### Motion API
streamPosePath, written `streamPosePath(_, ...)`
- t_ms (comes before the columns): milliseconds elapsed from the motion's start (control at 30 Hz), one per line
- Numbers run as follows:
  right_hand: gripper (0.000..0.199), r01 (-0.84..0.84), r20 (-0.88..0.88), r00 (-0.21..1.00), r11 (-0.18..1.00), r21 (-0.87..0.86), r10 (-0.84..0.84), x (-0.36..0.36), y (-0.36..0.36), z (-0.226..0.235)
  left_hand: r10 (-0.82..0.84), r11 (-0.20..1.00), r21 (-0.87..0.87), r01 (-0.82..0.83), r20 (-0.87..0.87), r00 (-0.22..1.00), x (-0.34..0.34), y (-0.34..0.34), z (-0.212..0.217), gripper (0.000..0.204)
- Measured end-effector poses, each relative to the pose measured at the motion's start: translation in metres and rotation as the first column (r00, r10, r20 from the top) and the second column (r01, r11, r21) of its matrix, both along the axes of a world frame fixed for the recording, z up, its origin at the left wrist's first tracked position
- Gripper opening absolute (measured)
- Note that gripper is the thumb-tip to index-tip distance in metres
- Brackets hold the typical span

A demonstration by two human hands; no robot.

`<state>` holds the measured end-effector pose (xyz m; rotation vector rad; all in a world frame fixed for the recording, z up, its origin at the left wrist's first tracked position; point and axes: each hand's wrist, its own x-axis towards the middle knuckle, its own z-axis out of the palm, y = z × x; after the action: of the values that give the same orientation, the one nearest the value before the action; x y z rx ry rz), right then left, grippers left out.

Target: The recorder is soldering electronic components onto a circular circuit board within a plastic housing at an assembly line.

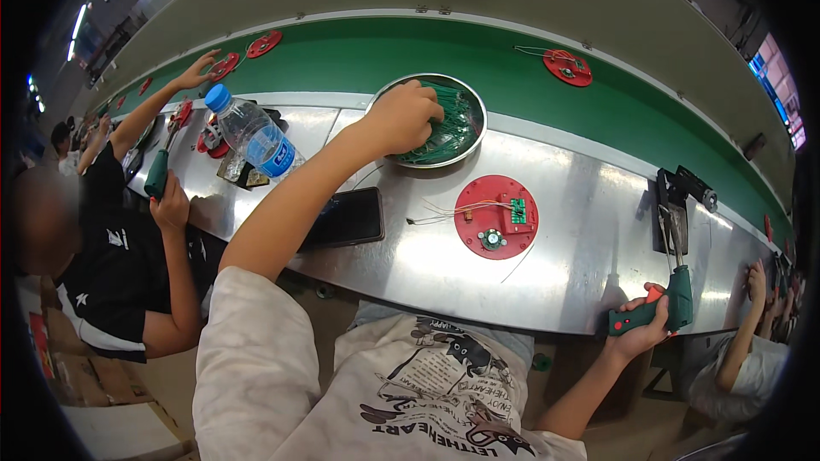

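My left hand (408,119) reaches over the rim of a round metal bowl (480,111) heaped with thin green wires (457,124). Its fingers are curled and pressed together among the wires; the tips are partly hidden. In my right hand (642,333), near the table's front edge, is a green soldering gun (679,300) with an orange-red trigger, its metal tip pointing up and away. Between my hands a red round plate (478,241) lies on the metal table, bearing a small green circuit board (518,211), a round metal part (491,240) and thin pale wires running left.
A black stand (672,213) stands beyond the soldering gun. Left of the plate are a black phone (346,218), partly under my left forearm, and a plastic water bottle (260,141). A green conveyor belt (342,49) carries red plates (567,67). A co-worker (120,265) sits at left.
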<state>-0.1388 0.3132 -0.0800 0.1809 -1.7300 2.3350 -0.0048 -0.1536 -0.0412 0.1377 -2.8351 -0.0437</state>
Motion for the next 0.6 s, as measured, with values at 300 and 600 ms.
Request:
streamPosePath(300, 0.032, -0.001, 0.032, 0.999, 1.0, 0.001, 0.001, -0.008, 0.007, -0.007, 0.04, 0.998, 0.044, -0.041, 0.031, 0.999, -0.006, -0.001, -0.003, 0.007)
streamPosePath(600, 0.034, 0.027, 0.118, 0.993, 1.0, -0.007, -0.026, -0.006, 0.007, -0.009, -0.045, 0.976, -0.21, 0.048, 0.02, 0.999, -0.007, -0.002, -0.01, 0.018)
